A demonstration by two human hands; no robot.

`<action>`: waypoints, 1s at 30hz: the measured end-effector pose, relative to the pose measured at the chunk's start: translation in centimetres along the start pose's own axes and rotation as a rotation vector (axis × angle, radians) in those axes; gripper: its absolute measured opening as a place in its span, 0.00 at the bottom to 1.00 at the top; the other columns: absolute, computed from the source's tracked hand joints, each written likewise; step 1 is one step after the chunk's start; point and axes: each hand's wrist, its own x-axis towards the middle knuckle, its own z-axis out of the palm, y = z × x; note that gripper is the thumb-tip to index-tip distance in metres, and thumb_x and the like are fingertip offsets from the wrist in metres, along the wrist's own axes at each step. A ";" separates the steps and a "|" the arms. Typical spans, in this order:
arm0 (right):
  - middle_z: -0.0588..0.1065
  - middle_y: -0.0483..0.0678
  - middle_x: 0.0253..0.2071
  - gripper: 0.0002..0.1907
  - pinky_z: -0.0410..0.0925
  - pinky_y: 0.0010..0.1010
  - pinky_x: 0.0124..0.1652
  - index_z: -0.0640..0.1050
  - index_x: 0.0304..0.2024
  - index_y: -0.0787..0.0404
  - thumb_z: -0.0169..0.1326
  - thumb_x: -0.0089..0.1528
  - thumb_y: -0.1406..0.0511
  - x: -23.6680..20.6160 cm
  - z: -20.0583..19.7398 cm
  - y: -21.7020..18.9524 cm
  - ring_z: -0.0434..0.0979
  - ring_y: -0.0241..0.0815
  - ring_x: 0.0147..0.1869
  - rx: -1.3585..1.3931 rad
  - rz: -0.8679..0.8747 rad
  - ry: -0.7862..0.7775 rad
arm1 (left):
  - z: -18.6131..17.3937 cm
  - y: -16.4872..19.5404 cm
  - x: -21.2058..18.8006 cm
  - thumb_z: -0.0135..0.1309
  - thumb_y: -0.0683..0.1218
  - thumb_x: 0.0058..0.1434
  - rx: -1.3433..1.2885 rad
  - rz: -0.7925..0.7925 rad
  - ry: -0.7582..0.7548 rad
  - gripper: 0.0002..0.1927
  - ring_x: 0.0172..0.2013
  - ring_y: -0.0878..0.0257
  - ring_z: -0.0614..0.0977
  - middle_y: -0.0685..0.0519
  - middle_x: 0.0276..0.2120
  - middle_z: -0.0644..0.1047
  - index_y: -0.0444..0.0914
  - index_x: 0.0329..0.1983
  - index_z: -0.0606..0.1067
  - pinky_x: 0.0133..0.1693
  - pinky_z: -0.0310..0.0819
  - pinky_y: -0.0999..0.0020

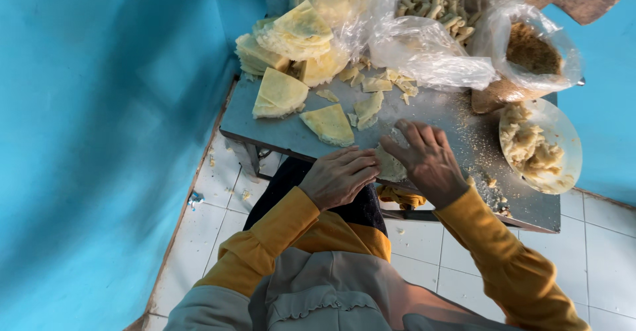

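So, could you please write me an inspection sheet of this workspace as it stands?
Surface: low grey metal table, dusted with crumbs.
Job's things: pale wrapper piece at the near edge, under both hands.
Clutter: folded yellow wrappers, a stack, clear plastic bags, bowl of pale filling, brown crumbs bag, finished rolls.
Hands: left hand and right hand both press on the piece.
Cables: nothing seen.
Surroundings: blue walls, white tiled floor with scraps.

Plastic bag of brown crumbs [530,53], bag of rolled sticks [434,3], blue wall [99,139], white floor tiles [596,251].
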 end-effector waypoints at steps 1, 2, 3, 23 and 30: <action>0.68 0.54 0.64 0.31 0.66 0.45 0.57 0.73 0.63 0.46 0.56 0.58 0.73 -0.4 -0.3 -0.1 0.67 0.50 0.65 -0.046 -0.006 -0.006 | 0.1 0.0 -0.1 0.59 0.47 0.66 0.003 0.002 -0.010 0.11 0.59 0.59 0.78 0.55 0.53 0.78 0.42 0.51 0.78 0.63 0.71 0.60; 0.68 0.53 0.65 0.33 0.66 0.44 0.57 0.72 0.65 0.44 0.56 0.58 0.73 -0.7 -0.5 -0.1 0.67 0.49 0.65 -0.084 -0.007 -0.010 | 0.2 -0.2 -0.2 0.58 0.47 0.66 0.006 0.004 -0.019 0.11 0.59 0.59 0.78 0.55 0.54 0.78 0.42 0.51 0.77 0.63 0.71 0.60; 0.68 0.52 0.65 0.35 0.67 0.44 0.58 0.71 0.67 0.42 0.56 0.59 0.72 -1.1 -0.8 -0.1 0.67 0.48 0.65 -0.121 -0.006 -0.016 | 0.3 -0.2 -0.4 0.58 0.47 0.66 0.008 0.006 -0.031 0.12 0.60 0.59 0.77 0.55 0.54 0.77 0.42 0.51 0.77 0.64 0.70 0.59; 0.71 0.48 0.49 0.35 0.62 0.39 0.54 0.76 0.61 0.55 0.60 0.49 0.64 -0.3 -3.1 -0.4 0.68 0.45 0.56 -0.096 -0.048 -0.008 | 0.3 0.2 -0.2 0.58 0.48 0.67 0.003 -0.018 0.001 0.11 0.58 0.60 0.79 0.55 0.52 0.78 0.42 0.49 0.76 0.63 0.72 0.61; 0.70 0.40 0.40 0.31 0.62 0.38 0.53 0.78 0.57 0.43 0.56 0.54 0.75 -3.4 0.8 1.6 0.68 0.41 0.51 0.177 0.003 -0.024 | 0.4 0.1 -0.3 0.58 0.48 0.68 0.019 -0.008 -0.011 0.10 0.57 0.60 0.79 0.55 0.51 0.78 0.42 0.50 0.76 0.63 0.72 0.61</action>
